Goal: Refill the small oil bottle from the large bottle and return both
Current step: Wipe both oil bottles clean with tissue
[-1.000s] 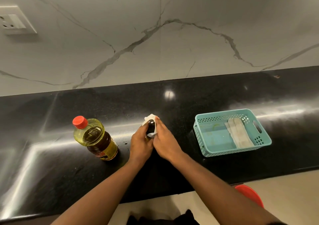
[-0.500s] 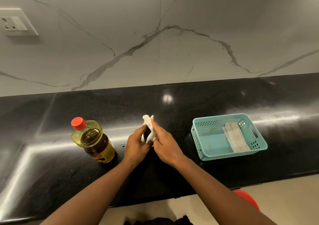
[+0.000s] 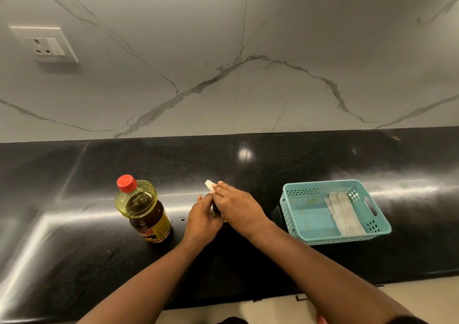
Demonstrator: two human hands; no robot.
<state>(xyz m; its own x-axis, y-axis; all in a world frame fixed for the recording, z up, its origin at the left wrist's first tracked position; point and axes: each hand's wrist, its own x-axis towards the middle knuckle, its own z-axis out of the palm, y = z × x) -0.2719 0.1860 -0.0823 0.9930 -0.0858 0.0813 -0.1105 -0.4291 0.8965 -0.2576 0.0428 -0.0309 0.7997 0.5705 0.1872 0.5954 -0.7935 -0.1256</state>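
While the large clear plastic bottle of yellow oil (image 3: 142, 209) with its red screw cap (image 3: 126, 183) stands upright where it stood half a second ago, the two hands just to its right have closed further over what they hold. The crumpled wad of white paper (image 3: 210, 185), which then stuck up well above the fingers, now shows only as a small tip beyond the right fingertips, on the far side of the large bottle's shoulder height. The right hand (image 3: 238, 208) has come over the top: its fingers lie side by side, only slightly bent, wrapped over the wad and holding it down against the small dark oil bottle (image 3: 214, 210); the thumb is hidden. That small bottle, whose dark top was plain to see a second ago, is now almost wholly covered, with just a narrow dark sliver showing between the hands. The left hand (image 3: 202, 220), the nearer of the two to the large bottle, grips the small bottle from the left with curled fingers. Both hands are together, touching. The small bottle seems to stand on the glossy black stone desk (image 3: 273, 164), though its base is hidden. Farther right of the large bottle, beyond the hands, the teal perforated plastic basket (image 3: 335, 240) sits unmoved.
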